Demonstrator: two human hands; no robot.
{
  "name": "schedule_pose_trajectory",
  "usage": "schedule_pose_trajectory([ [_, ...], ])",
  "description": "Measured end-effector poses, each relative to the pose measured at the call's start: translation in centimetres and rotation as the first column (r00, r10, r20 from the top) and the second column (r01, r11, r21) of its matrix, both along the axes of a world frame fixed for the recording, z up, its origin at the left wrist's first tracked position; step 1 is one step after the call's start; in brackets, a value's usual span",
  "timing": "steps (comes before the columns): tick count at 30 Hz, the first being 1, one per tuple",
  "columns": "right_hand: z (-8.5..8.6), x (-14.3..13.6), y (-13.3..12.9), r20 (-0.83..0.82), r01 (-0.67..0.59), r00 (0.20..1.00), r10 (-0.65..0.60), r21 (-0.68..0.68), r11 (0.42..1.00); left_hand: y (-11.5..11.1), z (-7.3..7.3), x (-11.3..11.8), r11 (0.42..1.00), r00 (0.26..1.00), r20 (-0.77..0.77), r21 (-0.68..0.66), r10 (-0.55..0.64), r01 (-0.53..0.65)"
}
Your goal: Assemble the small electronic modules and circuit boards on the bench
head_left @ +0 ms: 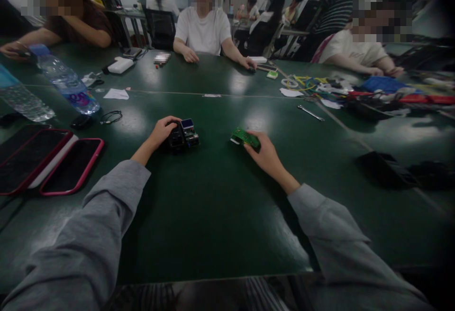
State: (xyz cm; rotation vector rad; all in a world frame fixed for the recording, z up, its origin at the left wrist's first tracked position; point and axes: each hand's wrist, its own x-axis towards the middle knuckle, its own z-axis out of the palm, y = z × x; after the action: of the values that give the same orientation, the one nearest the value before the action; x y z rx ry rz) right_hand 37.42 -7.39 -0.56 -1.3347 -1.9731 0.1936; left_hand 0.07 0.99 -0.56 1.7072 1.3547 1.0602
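Observation:
My left hand (162,132) is closed on a small black device (176,139), which rests on the green table. Right beside that device is a small electronic module (191,133) with a little dark screen at its top; whether the two are joined I cannot tell. Off to the right, my right hand (263,152) grips a green circuit board (245,136) between thumb and fingers, tilted just at the tabletop. A white edge shows under the board's left end. A wide stretch of table lies between my two hands.
Water bottles (69,81), a pink-edged phone (73,166) and a larger tablet-like device (31,159) are at the left. A wrench (310,113), a cable pile (355,95) and a black box (387,166) lie right. A person in white (203,29) sits opposite.

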Motion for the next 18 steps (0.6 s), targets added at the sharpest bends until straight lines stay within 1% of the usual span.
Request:
schedule_pose_trajectory([
  [2,0.0,-0.3,-0.2,0.032,-0.026,0.999,0.026,0.000,1.000,0.0,0.0,0.0,1.000,1.000,0.003,-0.003,0.004,-0.004],
  [7,-0.3,-0.2,0.0,0.022,0.031,0.999,-0.031,-0.036,0.999,0.0,0.1,0.0,1.000,1.000,-0.001,0.006,0.005,-0.005],
  [9,-0.2,0.5,-0.1,0.027,0.052,0.998,-0.051,-0.016,0.999,-0.2,0.2,0.0,1.000,1.000,-0.001,0.000,0.009,-0.009],
  [11,0.4,2.2,-0.4,0.030,0.101,0.994,-0.102,0.032,0.994,-0.3,0.3,-0.1,1.000,1.000,0.001,-0.002,0.010,-0.010],
  [12,0.9,3.6,-0.8,0.022,0.151,0.988,-0.152,0.063,0.987,-0.4,0.3,-0.1,1.000,1.000,0.003,0.001,0.007,-0.007],
  [13,1.4,5.5,-1.2,0.002,0.229,0.973,-0.230,0.094,0.969,-0.4,0.4,-0.1,1.000,1.000,0.005,0.005,0.007,-0.007],
  [14,2.0,7.8,-1.7,-0.015,0.317,0.948,-0.317,0.113,0.942,-0.4,0.4,-0.2,1.000,1.000,0.007,0.011,0.004,-0.004],
  [15,2.7,10.5,-2.3,-0.027,0.416,0.909,-0.417,0.141,0.898,-0.4,0.4,-0.2,1.000,1.000,0.008,0.013,-0.001,0.000],
  [16,3.3,13.6,-3.0,-0.021,0.522,0.850,-0.527,0.164,0.837,-0.4,0.4,-0.2,1.000,1.000,0.010,0.013,-0.003,0.003],
  [18,4.2,20.1,-4.7,0.005,0.703,0.697,-0.717,0.190,0.685,-0.3,0.4,-0.2,1.000,1.000,0.016,0.005,-0.004,0.004],
])
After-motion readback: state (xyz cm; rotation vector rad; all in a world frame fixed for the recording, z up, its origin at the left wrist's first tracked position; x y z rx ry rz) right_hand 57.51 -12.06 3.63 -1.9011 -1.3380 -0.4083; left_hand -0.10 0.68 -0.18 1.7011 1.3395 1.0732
